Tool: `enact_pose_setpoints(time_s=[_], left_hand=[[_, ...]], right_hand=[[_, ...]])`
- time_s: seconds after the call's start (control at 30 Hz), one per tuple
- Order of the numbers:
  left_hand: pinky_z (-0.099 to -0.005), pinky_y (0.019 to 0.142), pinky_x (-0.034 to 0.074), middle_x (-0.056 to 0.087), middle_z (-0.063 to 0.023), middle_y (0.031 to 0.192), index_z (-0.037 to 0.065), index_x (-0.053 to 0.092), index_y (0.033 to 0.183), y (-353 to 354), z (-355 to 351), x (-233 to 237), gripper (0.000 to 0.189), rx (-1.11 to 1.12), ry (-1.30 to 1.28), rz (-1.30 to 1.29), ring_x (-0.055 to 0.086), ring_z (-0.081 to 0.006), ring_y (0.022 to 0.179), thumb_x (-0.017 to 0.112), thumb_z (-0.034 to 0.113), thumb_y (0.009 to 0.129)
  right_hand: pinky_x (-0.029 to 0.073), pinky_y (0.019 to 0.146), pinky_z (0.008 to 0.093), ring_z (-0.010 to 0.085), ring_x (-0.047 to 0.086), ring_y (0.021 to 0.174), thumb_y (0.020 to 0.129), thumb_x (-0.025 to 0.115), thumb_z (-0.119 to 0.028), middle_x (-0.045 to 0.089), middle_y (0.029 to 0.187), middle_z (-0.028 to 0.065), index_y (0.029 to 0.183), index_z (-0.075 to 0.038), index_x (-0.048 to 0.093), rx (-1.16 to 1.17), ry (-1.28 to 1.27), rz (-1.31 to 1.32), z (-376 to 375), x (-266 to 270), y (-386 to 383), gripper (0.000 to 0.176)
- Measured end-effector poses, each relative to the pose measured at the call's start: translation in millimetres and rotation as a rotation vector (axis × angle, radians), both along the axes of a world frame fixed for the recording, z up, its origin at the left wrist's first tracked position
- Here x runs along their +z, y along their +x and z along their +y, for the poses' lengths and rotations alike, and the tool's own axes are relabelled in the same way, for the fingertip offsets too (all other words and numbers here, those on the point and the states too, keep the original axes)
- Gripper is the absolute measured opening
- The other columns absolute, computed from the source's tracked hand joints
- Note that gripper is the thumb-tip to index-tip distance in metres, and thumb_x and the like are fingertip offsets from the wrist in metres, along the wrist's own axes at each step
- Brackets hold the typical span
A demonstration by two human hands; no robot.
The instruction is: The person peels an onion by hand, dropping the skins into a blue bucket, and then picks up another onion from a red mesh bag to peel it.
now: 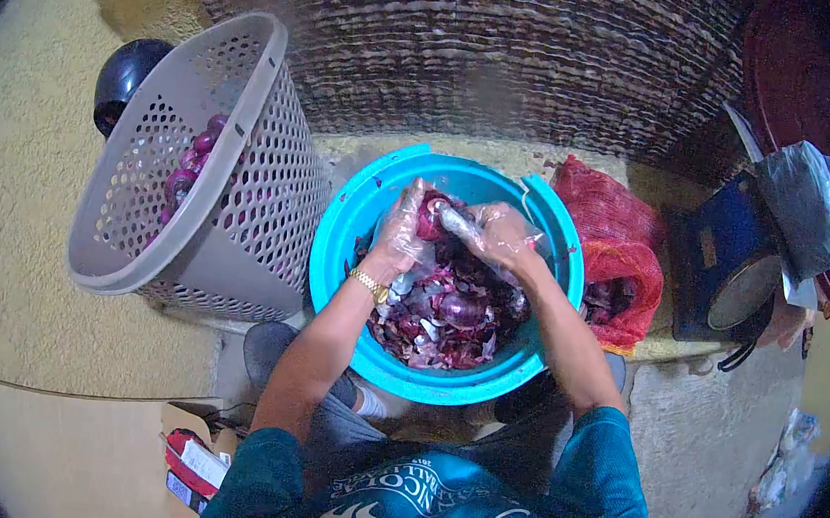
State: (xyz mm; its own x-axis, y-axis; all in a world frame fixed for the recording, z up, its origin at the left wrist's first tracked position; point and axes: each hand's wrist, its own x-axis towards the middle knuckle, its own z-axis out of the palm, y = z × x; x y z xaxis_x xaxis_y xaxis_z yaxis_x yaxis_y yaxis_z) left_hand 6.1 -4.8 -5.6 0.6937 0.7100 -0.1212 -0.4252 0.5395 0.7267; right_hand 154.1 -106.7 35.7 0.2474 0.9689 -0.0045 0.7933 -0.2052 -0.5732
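The person sat low in a green shirt. The left hand [402,233] and the right hand [497,235], in thin clear gloves, both held a red onion [433,217] between them, over the blue tub [434,393]. Loose skins [434,326] lay in the tub. Beside it stood a tall gray basket [271,195] with onions inside, and a red net bag [626,299]. A dark woven wall [494,57] rose behind.

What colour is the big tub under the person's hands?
The tub is bright turquoise blue, showing best in the head camera's view.
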Motion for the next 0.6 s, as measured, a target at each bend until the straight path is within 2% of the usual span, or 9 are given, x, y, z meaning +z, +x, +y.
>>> enact_pose_setpoints(time_s=[0.1, 0.2, 0.27, 0.37, 0.5, 0.6], left_hand=[[-0.0387, 0.084, 0.054, 0.063, -0.0081, 0.100, 0.009, 0.056, 0.101, -2, -2, 4, 0.036, -0.058, 0.029, -0.008, 0.063, -0.0203, 0.091, 0.052, 0.045, 0.096], [-0.0397, 0.085, 0.054, 0.063, -0.0089, 0.103, 0.009, 0.056, 0.103, 1, 6, -8, 0.038, -0.026, -0.086, 0.043, 0.063, -0.0208, 0.093, 0.052, 0.046, 0.096], [-0.0411, 0.089, 0.051, 0.066, -0.0102, 0.100, 0.008, 0.058, 0.102, 2, 9, -12, 0.043, -0.013, -0.169, 0.077, 0.063, -0.0237, 0.095, 0.052, 0.049, 0.094], [-0.0425, 0.090, 0.051, 0.065, -0.0119, 0.104, 0.006, 0.057, 0.104, 0, 7, -9, 0.045, -0.008, -0.138, 0.116, 0.063, -0.0250, 0.096, 0.051, 0.050, 0.094], [-0.0429, 0.087, 0.053, 0.063, -0.0110, 0.111, 0.005, 0.058, 0.112, -1, 3, -3, 0.051, -0.002, -0.085, 0.158, 0.063, -0.0227, 0.097, 0.052, 0.051, 0.094], [-0.0456, 0.092, 0.053, 0.061, -0.0171, 0.116, 0.006, 0.052, 0.111, -4, 4, 1, 0.050, -0.020, -0.120, 0.133, 0.063, -0.0300, 0.105, 0.048, 0.052, 0.094]], right_hand=[[0.051, 0.076, 0.0492, 0.0408, 0.065, 0.085, 0.081, 0.047, -0.074, 0.067, 0.086, 0.0242, 0.092, -0.012, 0.073, 0.041, -0.044, -0.014, -1, 3, 1, 0.068], [0.051, 0.073, 0.0482, 0.0394, 0.066, 0.080, 0.081, 0.050, -0.071, 0.067, 0.080, 0.0234, 0.084, -0.012, 0.074, 0.080, -0.024, -0.002, -5, 7, -3, 0.063], [0.051, 0.069, 0.0473, 0.0375, 0.066, 0.072, 0.081, 0.053, -0.068, 0.067, 0.073, 0.0200, 0.077, -0.012, 0.073, 0.167, 0.155, -0.173, -3, -5, 0, 0.060], [0.048, 0.064, 0.0492, 0.0375, 0.064, 0.069, 0.082, 0.055, -0.063, 0.063, 0.068, 0.0211, 0.072, -0.010, 0.070, 0.257, 0.164, -0.278, -3, -7, 6, 0.056], [0.051, 0.066, 0.0469, 0.0366, 0.065, 0.067, 0.080, 0.054, -0.068, 0.065, 0.068, 0.0160, 0.070, -0.010, 0.070, 0.249, 0.060, -0.354, -10, 18, -4, 0.061], [0.050, 0.074, 0.0481, 0.0362, 0.066, 0.079, 0.079, 0.049, -0.074, 0.068, 0.078, 0.0178, 0.075, -0.010, 0.071, 0.354, -0.004, -0.362, -13, 19, -11, 0.068]])
